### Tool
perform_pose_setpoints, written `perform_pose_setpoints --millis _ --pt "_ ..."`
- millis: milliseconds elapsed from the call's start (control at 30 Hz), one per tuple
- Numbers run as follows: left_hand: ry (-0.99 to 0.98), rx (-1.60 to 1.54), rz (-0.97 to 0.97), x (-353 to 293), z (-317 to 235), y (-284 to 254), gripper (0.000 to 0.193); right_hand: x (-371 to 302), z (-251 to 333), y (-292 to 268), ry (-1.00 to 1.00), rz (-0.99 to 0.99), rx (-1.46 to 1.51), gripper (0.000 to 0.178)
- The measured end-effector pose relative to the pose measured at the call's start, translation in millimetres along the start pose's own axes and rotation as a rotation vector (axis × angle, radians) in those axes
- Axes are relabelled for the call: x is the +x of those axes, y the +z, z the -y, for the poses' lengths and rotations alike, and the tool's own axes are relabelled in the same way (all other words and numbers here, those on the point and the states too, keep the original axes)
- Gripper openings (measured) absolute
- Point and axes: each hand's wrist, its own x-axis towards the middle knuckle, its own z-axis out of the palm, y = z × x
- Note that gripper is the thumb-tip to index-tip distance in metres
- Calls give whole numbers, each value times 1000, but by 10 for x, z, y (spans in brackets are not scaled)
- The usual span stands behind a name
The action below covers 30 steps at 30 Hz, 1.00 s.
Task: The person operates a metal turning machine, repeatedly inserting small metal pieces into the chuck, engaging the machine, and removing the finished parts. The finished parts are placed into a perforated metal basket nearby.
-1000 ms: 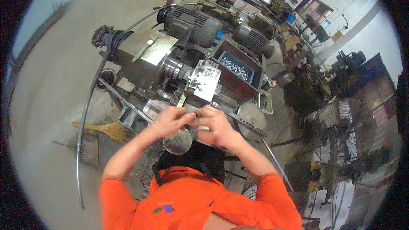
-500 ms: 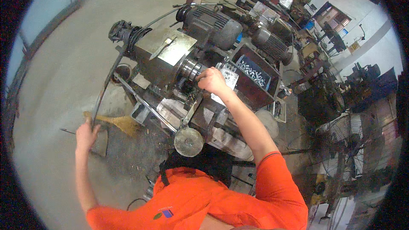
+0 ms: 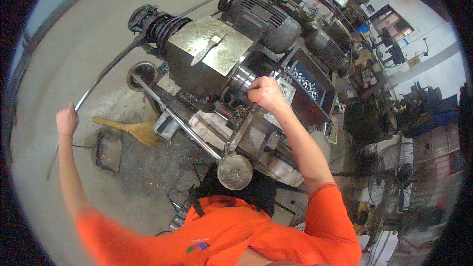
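My left hand (image 3: 67,119) is closed round the outer part of a long metal lever (image 3: 96,81), which runs to the rear end of a lathe's spindle housing (image 3: 197,71). At the front of the housing, my right hand (image 3: 268,93) is held with curled fingers against the shiny round spindle nose (image 3: 243,79). Whatever its fingertips grip is hidden. A flat brush (image 3: 207,50) lies on the housing's metal top. Beside my right hand is a pale metal block (image 3: 286,87). Past it, a dark box holds a blue tray (image 3: 315,91) of small shiny metal pieces.
A polished bar (image 3: 192,138) slants toward a round metal disc (image 3: 235,171) close to my body. An electric motor (image 3: 268,22) sits behind the housing. On the floor at left are a straw broom (image 3: 130,128) and a dustpan (image 3: 108,150). A fan (image 3: 394,172) stands at right.
My left hand has swung the lever outward, to the left and away from the machine. My right hand remains at the spindle nose. The whole view has shifted slightly.
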Motion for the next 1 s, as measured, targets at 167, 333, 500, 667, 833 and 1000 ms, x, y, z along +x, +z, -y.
perform_pose_setpoints --millis 167,333,500,667,833,1000 --pt "-43 40 5 251 43 49 10 -6 -42 23 41 -21 88 25" --pt "-126 -334 -274 229 -626 -133 29 -199 -267 70 -328 -220 -27 20" --pt "-223 -1059 45 -223 -2113 248 32 -1118 -199 -361 -206 -422 157 29" --pt "315 -446 373 -658 -3124 764 33 -2351 -702 -601 113 -416 38 31" --pt "460 -190 314 -126 -2887 803 28 -3591 -1283 -581 575 -338 25 33" --pt "396 -387 221 -178 -2710 439 32 -5017 -2054 -294 1173 -188 -172 49"
